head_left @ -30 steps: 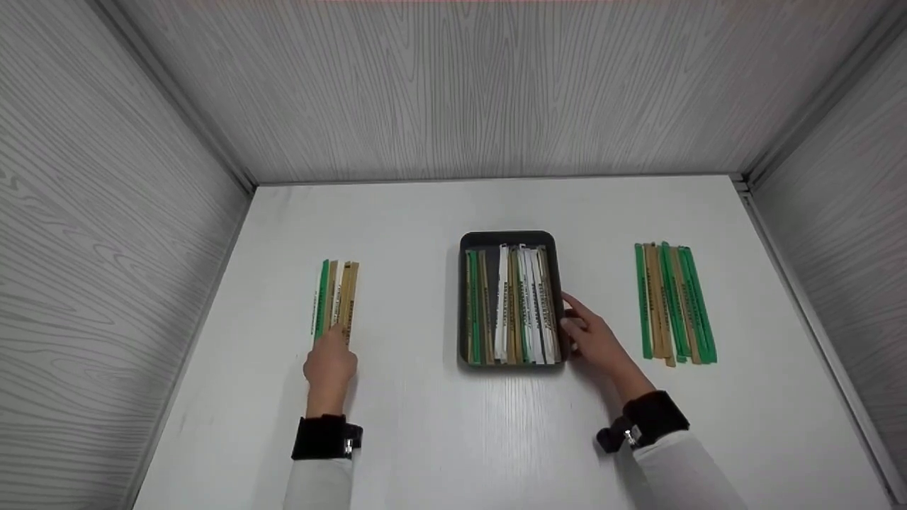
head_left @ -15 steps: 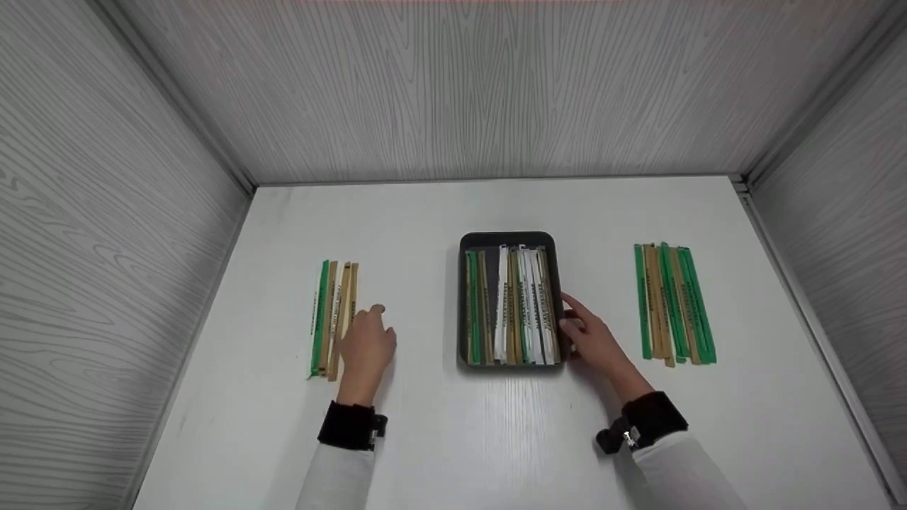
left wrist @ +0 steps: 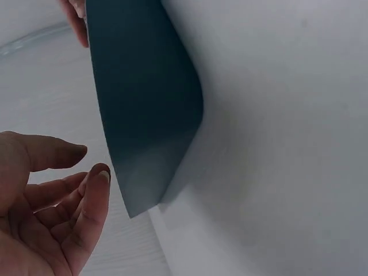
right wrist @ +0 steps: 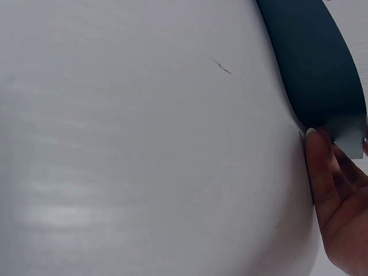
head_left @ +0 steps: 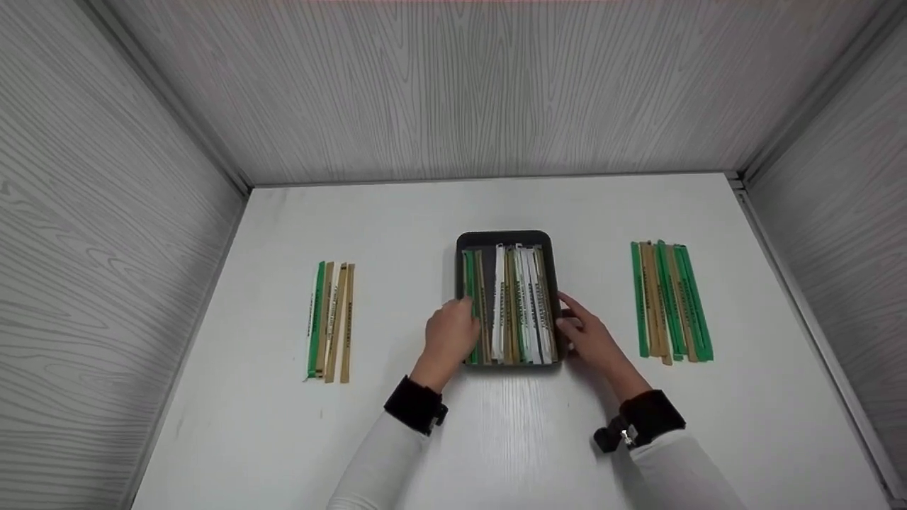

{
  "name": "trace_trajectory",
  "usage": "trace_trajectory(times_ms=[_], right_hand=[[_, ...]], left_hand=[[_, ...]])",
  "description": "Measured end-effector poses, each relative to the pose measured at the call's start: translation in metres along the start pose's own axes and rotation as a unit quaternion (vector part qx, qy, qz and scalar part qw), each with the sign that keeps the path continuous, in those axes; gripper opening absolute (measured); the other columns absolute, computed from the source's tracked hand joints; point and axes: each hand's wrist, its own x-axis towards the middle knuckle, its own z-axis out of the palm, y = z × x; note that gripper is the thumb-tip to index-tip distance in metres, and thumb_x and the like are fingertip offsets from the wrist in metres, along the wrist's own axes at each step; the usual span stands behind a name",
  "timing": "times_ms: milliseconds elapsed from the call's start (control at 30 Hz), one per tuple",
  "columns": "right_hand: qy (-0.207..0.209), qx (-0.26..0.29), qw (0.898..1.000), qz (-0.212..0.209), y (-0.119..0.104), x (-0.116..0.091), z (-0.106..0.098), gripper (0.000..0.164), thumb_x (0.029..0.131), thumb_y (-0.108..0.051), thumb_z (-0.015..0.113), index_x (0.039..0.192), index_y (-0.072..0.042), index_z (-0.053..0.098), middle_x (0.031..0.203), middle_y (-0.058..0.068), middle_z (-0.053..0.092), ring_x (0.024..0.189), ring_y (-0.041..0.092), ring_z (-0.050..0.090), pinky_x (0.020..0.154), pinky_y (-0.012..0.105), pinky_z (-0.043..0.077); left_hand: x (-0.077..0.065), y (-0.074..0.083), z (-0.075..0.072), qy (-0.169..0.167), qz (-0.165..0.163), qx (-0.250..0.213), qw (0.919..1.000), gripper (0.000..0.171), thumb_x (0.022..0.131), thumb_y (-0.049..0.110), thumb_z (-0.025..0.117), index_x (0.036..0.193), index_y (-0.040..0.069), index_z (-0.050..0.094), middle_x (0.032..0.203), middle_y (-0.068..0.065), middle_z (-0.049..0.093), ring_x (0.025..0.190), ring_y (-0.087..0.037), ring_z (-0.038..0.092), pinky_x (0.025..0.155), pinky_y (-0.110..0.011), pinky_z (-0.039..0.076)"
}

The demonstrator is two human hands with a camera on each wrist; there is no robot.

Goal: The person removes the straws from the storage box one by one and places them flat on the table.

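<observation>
Now that the left hand (head_left: 452,336) has left the nine-o'clock row of slim green, brown and white sticks (head_left: 335,322), its grip, parted and empty, hovers by the central black rectangular tray (head_left: 503,238) at eight o'clock, where work seemingly centres; the right hand (head_left: 588,340) touches four o'clock, fingers straight.

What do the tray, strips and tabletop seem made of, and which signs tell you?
Tray: probably plastic, smooth and matte, from its even dark walls and rounded corners; coated metal is possible.
Strips: perhaps paper or thin plastic, flat with printed lettering; sheen unclear.
Tabletop: likely laminate, slightly glossy, judging by its soft reflections.
</observation>
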Motion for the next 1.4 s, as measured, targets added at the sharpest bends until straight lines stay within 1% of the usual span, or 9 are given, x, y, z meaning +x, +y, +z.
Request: trace_trajectory(times_ms=[100, 233, 433, 567, 700, 800, 1067, 1233, 1400], right_hand=[[-0.003, 0.002, 1.0, 0.006, 0.0, 0.0, 0.0, 0.057, 0.104, -0.027, 0.05, 0.156, -0.027, 0.027, 0.14, 0.021, 0.046, 0.095, 0.029, 0.06, 0.067, 0.037, 0.053], [-0.006, 0.007, 1.0, 0.008, -0.006, -0.002, 0.0, 0.057, 0.104, -0.026, 0.049, 0.157, -0.025, 0.027, 0.141, 0.022, 0.045, 0.096, 0.03, 0.059, 0.067, 0.038, 0.053], [-0.014, 0.017, 1.0, 0.012, -0.008, -0.001, -0.001, 0.058, 0.105, -0.019, 0.048, 0.157, -0.017, 0.023, 0.143, 0.026, 0.042, 0.108, 0.038, 0.055, 0.07, 0.044, 0.053], [-0.009, 0.013, 1.0, 0.008, 0.001, 0.002, 0.0, 0.058, 0.104, -0.026, 0.05, 0.157, -0.025, 0.025, 0.144, 0.022, 0.043, 0.111, 0.034, 0.054, 0.069, 0.038, 0.053], [-0.006, 0.017, 1.0, 0.008, 0.002, 0.001, 0.0, 0.058, 0.104, -0.028, 0.051, 0.156, -0.028, 0.027, 0.143, 0.021, 0.044, 0.113, 0.034, 0.054, 0.069, 0.039, 0.053], [-0.003, 0.021, 1.0, 0.012, 0.002, 0.001, 0.0, 0.058, 0.103, -0.028, 0.052, 0.156, -0.029, 0.027, 0.142, 0.02, 0.045, 0.113, 0.034, 0.054, 0.07, 0.039, 0.054], [-0.011, 0.024, 1.0, 0.01, 0.002, 0.003, -0.001, 0.058, 0.104, -0.025, 0.05, 0.157, -0.025, 0.025, 0.144, 0.023, 0.042, 0.109, 0.036, 0.056, 0.069, 0.042, 0.054], [-0.013, 0.031, 0.999, 0.011, 0.001, 0.001, 0.0, 0.059, 0.105, -0.025, 0.049, 0.158, -0.023, 0.023, 0.145, 0.025, 0.04, 0.11, 0.038, 0.055, 0.071, 0.046, 0.054], [-0.005, 0.027, 1.0, 0.016, 0.001, 0.0, 0.0, 0.058, 0.104, -0.027, 0.051, 0.157, -0.028, 0.026, 0.143, 0.021, 0.044, 0.107, 0.034, 0.057, 0.069, 0.04, 0.054]], left_hand=[[0.004, 0.007, 0.01, -0.008, 0.021, 0.018, 0.9996, 0.005, 0.09, 0.0, 0.062, 0.09, 0.0, 0.067, 0.077, -0.009, 0.063, 0.058, -0.017, 0.059, 0.046, -0.029, 0.047], [0.007, 0.012, 0.022, -0.018, 0.029, 0.042, 0.9985, 0.01, 0.09, -0.003, 0.062, 0.082, 0.002, 0.065, 0.072, -0.009, 0.063, 0.056, -0.017, 0.059, 0.044, -0.028, 0.046], [0.008, 0.018, 0.035, -0.019, 0.023, 0.074, 0.9968, 0.008, 0.089, -0.006, 0.062, 0.091, -0.002, 0.067, 0.076, -0.013, 0.067, 0.061, -0.022, 0.064, 0.047, -0.032, 0.05], [0.007, 0.019, 0.04, -0.022, 0.024, 0.08, 0.9963, 0.014, 0.087, -0.008, 0.062, 0.1, -0.004, 0.067, 0.079, -0.013, 0.067, 0.063, -0.023, 0.065, 0.047, -0.033, 0.051], [0.006, 0.019, 0.041, -0.028, 0.021, 0.073, 0.9967, 0.018, 0.084, -0.009, 0.063, 0.101, -0.004, 0.066, 0.079, -0.013, 0.067, 0.063, -0.024, 0.065, 0.047, -0.032, 0.051], [0.006, 0.019, 0.04, -0.033, 0.018, 0.07, 0.9968, 0.017, 0.082, -0.01, 0.064, 0.098, -0.003, 0.066, 0.078, -0.013, 0.066, 0.062, -0.024, 0.065, 0.048, -0.032, 0.051], [0.006, 0.018, 0.038, -0.023, 0.021, 0.061, 0.9977, 0.01, 0.085, -0.01, 0.061, 0.088, -0.001, 0.063, 0.075, -0.015, 0.065, 0.061, -0.027, 0.065, 0.048, -0.035, 0.052], [0.003, 0.017, 0.033, -0.022, 0.012, 0.036, 0.999, 0.01, 0.085, -0.009, 0.059, 0.085, 0.0, 0.06, 0.071, -0.014, 0.062, 0.057, -0.026, 0.063, 0.045, -0.034, 0.049], [0.001, 0.017, 0.021, -0.007, -0.002, -0.01, 0.9999, 0.011, 0.082, -0.01, 0.058, 0.085, 0.0, 0.06, 0.072, -0.014, 0.063, 0.057, -0.024, 0.062, 0.046, -0.034, 0.048]])
